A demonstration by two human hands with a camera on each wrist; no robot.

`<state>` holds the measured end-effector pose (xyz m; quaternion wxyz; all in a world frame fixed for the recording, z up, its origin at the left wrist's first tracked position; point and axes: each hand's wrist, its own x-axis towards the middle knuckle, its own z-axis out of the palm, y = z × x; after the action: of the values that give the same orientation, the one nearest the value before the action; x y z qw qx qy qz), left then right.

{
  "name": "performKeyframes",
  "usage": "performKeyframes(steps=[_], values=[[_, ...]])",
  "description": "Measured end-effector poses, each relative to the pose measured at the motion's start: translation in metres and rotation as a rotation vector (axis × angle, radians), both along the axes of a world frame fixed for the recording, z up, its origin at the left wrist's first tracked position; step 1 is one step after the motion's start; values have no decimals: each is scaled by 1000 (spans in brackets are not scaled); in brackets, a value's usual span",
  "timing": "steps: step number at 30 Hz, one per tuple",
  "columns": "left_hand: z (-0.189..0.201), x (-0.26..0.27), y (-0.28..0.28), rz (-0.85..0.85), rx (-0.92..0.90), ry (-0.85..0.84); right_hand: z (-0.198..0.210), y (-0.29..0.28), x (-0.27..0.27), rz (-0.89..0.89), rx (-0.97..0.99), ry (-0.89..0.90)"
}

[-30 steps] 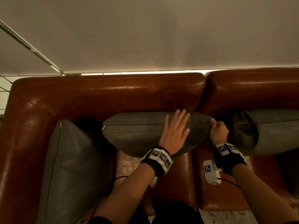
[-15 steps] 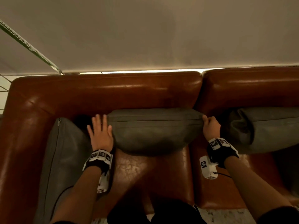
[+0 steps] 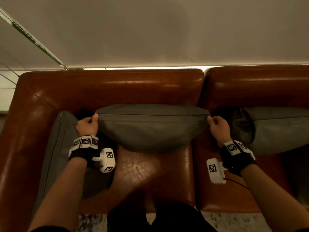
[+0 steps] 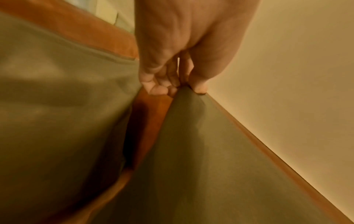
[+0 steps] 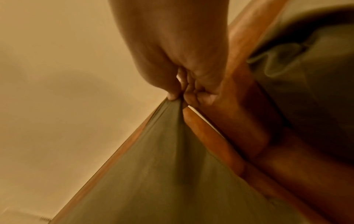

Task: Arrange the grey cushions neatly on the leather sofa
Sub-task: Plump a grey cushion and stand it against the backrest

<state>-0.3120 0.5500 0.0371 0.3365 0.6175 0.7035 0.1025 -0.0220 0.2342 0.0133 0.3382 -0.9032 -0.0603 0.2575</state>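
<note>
A plain beige wall (image 3: 150, 30) fills the upper part of the head view, with a soft shadow across its middle. A bright strip of light (image 3: 150, 68) runs along its base. At the far left hangs a pale blind (image 3: 10, 84) with a bead chain (image 3: 33, 36) slanting across it. Speckled floor (image 3: 234, 221) shows at the bottom edge.

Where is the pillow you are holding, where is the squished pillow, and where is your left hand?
middle cushion (image 3: 150, 129), head view, on its front face.
right cushion (image 3: 274, 131), head view, on its grey face.
left hand (image 3: 87, 125), head view, on its back, pinching the middle cushion's corner.
</note>
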Motion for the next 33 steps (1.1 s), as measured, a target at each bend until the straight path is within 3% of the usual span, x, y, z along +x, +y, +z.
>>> performKeyframes(steps=[4,10,16,21,26,33], values=[[8,2,-5,-9,-22,31,6,-3,-1,16,-24,-14],[2,10,-24,30,-192,130,-14,6,-13,-104,-85,118],[0,12,-12,81,-245,-51,-6,8,-11,-138,-25,126],[-8,9,5,42,-334,-40,-5,15,-3,-168,-33,91],[-14,7,26,51,-257,-133,-10,12,10,-269,23,79],[-28,1,24,110,-298,-91,-18,29,-3,-193,-95,60]])
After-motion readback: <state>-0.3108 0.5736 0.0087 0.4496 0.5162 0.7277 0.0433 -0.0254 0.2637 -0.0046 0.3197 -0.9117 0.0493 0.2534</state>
